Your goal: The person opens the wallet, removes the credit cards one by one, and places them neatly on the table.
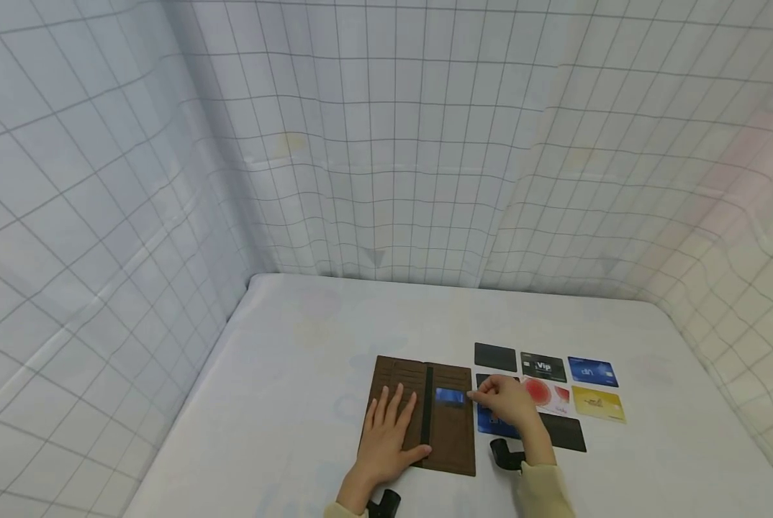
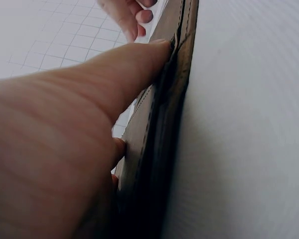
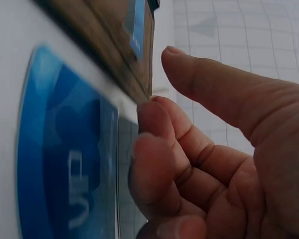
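A brown wallet [image 1: 451, 450] lies unfolded on the white table, a dark strap [image 1: 428, 410] running down its middle. My left hand [image 1: 384, 442] rests flat on its left half, fingers spread, with the thumb reaching to the strap. In the right half a blue card [image 1: 450, 396] sits partly inside a slot, its upper part showing. Beside the wallet's right edge is my right hand [image 1: 506, 401], thumb apart from the loosely bent fingers and nothing between them. Under and beside that hand lies a blue VIP card [image 3: 65, 159], partly covered in the head view.
Right of the wallet several cards lie in rows: a plain black card [image 1: 495, 357], a black Vip card [image 1: 544, 367], a blue card [image 1: 592, 371], a white card with a red circle [image 1: 545, 396], a yellow card [image 1: 598, 403] and a dark card [image 1: 566, 433]. Gridded white curtains [image 1: 373, 144] surround the table.
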The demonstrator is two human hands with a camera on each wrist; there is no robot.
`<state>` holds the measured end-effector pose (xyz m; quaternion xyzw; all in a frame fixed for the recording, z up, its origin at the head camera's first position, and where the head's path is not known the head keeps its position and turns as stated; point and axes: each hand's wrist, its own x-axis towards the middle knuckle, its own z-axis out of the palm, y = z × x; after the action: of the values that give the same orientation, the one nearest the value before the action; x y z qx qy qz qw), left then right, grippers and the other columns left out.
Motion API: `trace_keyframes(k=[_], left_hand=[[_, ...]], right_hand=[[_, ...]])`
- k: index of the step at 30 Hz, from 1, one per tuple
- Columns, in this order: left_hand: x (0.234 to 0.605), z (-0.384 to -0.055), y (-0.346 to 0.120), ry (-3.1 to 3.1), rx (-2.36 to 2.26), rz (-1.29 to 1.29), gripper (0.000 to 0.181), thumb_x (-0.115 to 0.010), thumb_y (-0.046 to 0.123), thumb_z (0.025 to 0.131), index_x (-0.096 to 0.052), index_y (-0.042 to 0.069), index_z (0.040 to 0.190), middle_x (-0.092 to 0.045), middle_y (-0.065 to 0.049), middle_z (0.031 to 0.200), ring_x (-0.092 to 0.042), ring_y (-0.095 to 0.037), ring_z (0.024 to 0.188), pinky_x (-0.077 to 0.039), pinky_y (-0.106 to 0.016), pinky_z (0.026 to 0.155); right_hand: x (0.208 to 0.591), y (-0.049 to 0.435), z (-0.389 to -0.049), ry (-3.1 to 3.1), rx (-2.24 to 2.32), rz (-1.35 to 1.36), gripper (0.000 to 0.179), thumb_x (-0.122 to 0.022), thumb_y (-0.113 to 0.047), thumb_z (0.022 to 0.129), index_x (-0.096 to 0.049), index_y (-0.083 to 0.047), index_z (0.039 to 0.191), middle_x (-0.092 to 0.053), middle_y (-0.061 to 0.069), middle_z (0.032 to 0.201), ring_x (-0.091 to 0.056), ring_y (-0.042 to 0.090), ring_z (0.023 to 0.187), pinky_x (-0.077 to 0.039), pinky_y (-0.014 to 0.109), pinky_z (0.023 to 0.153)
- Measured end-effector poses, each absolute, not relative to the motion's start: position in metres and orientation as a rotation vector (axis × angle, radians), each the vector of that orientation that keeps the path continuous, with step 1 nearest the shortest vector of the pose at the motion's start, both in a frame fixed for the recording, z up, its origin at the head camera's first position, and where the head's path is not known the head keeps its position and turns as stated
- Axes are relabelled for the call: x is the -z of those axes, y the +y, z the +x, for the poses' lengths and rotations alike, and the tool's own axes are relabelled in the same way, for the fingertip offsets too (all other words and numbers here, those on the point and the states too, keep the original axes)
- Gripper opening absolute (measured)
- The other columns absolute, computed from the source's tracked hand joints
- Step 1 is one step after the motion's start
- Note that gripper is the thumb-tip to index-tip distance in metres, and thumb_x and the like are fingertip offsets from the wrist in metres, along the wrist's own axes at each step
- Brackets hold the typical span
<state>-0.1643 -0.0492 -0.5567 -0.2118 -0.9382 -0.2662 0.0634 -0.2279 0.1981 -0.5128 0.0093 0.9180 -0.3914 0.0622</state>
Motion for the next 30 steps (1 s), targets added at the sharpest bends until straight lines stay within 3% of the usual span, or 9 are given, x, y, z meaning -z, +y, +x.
trace_keyframes(k=[17,30], left_hand=[[0.565,-0.167,-0.050,-2.846,0.734,-0.622,0.086,-0.058,0.060,0.084,-0.033,0.008,0.148,-0.021,-0.020,0.153,-0.012,-0.042,0.139,-0.008,-0.055,0.109],[0.554,-0.164,-0.048,-2.898,0.764,-0.617,0.085,-0.060,0.056,0.085,-0.033,0.006,0.148,-0.021,-0.020,0.153,-0.011,-0.042,0.139,-0.010,-0.057,0.109]], right_hand=[[0.516,0.171,-0.238,2.825,0.928,0.144,0.036,-0.080,-0.043,0.071,-0.061,-0.012,0.071,-0.054,-0.001,0.066,-0.049,0.016,0.059,-0.036,0.030,0.051],[0.518,0.173,-0.242,2.808,0.927,0.099,0.036,-0.080,-0.040,0.072,-0.059,-0.012,0.065,-0.052,-0.001,0.062,-0.048,0.016,0.057,-0.036,0.030,0.050]])
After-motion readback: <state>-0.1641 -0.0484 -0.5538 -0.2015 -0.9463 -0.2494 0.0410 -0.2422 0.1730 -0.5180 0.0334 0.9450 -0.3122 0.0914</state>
